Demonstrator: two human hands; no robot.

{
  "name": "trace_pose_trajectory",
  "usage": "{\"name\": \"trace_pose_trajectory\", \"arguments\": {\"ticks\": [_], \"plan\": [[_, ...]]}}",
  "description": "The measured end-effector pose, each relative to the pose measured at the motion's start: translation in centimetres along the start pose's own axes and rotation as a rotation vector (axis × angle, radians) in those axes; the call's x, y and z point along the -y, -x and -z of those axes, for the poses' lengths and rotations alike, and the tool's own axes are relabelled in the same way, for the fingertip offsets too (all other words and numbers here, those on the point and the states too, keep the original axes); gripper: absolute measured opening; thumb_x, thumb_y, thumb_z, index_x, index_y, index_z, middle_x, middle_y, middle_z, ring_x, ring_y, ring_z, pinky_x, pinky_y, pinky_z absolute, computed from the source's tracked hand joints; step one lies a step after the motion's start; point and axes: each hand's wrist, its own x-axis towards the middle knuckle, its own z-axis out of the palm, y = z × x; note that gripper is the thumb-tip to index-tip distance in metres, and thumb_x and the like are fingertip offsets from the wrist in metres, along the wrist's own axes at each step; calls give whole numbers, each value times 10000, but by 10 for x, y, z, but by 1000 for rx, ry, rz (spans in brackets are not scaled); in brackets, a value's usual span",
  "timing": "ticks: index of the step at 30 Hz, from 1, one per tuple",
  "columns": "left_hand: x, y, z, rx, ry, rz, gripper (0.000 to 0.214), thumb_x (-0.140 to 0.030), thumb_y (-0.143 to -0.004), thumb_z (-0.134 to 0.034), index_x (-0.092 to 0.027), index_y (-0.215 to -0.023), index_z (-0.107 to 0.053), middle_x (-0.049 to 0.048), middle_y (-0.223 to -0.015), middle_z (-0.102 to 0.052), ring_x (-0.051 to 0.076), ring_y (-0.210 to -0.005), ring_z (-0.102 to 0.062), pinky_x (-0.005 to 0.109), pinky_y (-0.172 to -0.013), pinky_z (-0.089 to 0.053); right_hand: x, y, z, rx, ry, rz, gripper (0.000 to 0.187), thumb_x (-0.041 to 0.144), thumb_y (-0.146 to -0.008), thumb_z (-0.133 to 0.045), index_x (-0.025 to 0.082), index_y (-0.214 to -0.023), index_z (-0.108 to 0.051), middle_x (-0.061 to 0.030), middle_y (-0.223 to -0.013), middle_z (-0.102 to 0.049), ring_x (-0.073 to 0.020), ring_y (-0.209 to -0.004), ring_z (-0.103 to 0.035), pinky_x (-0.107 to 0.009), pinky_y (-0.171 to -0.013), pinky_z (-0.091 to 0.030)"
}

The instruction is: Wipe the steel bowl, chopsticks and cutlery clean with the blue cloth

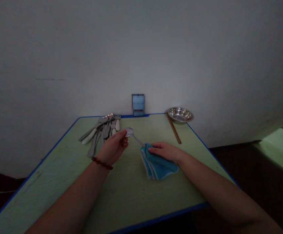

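My left hand [113,147] holds a steel spoon [129,132] above the green table, with the bowl showing past my fingers. The spoon's thin handle slants down to the right and disappears into a folded blue cloth [158,165]. My right hand [164,151] lies on top of that cloth, its fingers closed over the fold near the handle. The handle's end is hidden. A dark red bead bracelet [101,163] circles my left wrist.
A pile of forks, spoons and knives [101,131] lies left of my hands. Wooden chopsticks [173,128] and a steel bowl [180,114] are at the far right corner. A pixelated blue object [138,104] stands against the wall behind the blue-edged table [141,191].
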Motion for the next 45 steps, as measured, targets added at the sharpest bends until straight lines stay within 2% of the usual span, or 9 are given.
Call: {"name": "trace_pose_trajectory", "arguments": {"ticks": [13,19,25,33,45], "plan": [[-12,-5,6,-88,72,-86,103,-128,-681,-561,-126,-582,-532,-44,-470,-476,25,-390,-436,118,-361,-364,4,3,-1,-30,0,-23,192,370,-712,-556,204,-795,-604,36,-629,-611,-81,-532,-535,-245,-577,-441],[-16,-9,13,-85,87,-132,100,-139,-687,-557,-136,-591,-531,-47,-467,-473,30,-387,-445,128,-365,-368,2,2,0,-19,-36,-20,193,367,-704,-569,208,-805,-603,36,-649,-620,-80,-543,-544,-238,-582,-449],[-20,-8,11,-119,102,-142,110,-138,-692,-540,-133,-583,-524,-53,-444,-462,29,-373,-436,124,-348,-352,2,2,2,-23,-29,0,203,373,-704,-566,201,-805,-605,34,-656,-618,-76,-546,-546,-229,-576,-445],[-19,-5,7,-110,90,-178,101,-131,-664,-562,-134,-575,-513,-58,-449,-463,27,-379,-427,130,-350,-343,1,2,2,-26,-21,-11,206,374,-707,-562,208,-821,-604,35,-651,-619,-81,-548,-542,-251,-603,-447],[-13,-3,5,-67,86,-138,77,-121,-644,-587,-133,-604,-522,-51,-510,-475,20,-406,-429,118,-367,-350,1,2,3,-22,-34,-5,219,380,-696,-573,206,-825,-608,30,-670,-626,-87,-567,-552,-254,-610,-453]]}}
